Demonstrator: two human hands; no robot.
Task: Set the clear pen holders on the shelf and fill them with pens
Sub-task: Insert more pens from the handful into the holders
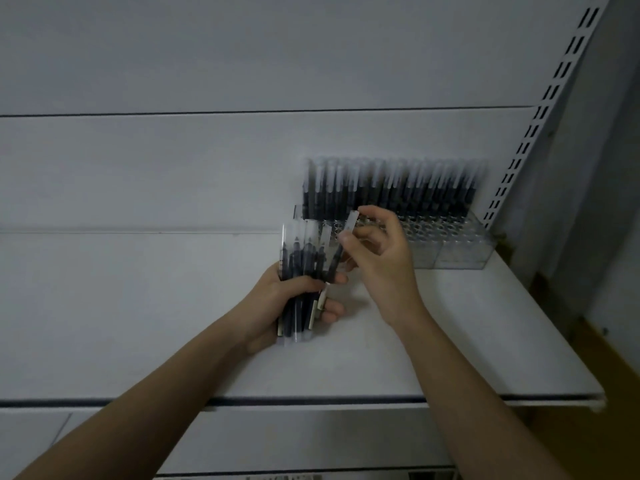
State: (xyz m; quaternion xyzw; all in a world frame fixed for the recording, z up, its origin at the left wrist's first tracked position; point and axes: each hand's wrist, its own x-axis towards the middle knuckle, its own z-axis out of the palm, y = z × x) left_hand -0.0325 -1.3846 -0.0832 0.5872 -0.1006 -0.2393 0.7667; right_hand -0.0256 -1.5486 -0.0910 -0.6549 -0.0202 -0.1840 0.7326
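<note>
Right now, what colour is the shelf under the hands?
White shelf, seen best in the head view.

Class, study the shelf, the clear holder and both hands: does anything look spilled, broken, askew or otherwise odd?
Nothing stands out. The clear pen holder sits square at the shelf's back; its pens stand upright. The left hand grips a bundle, the right hand pinches one pen.
</note>
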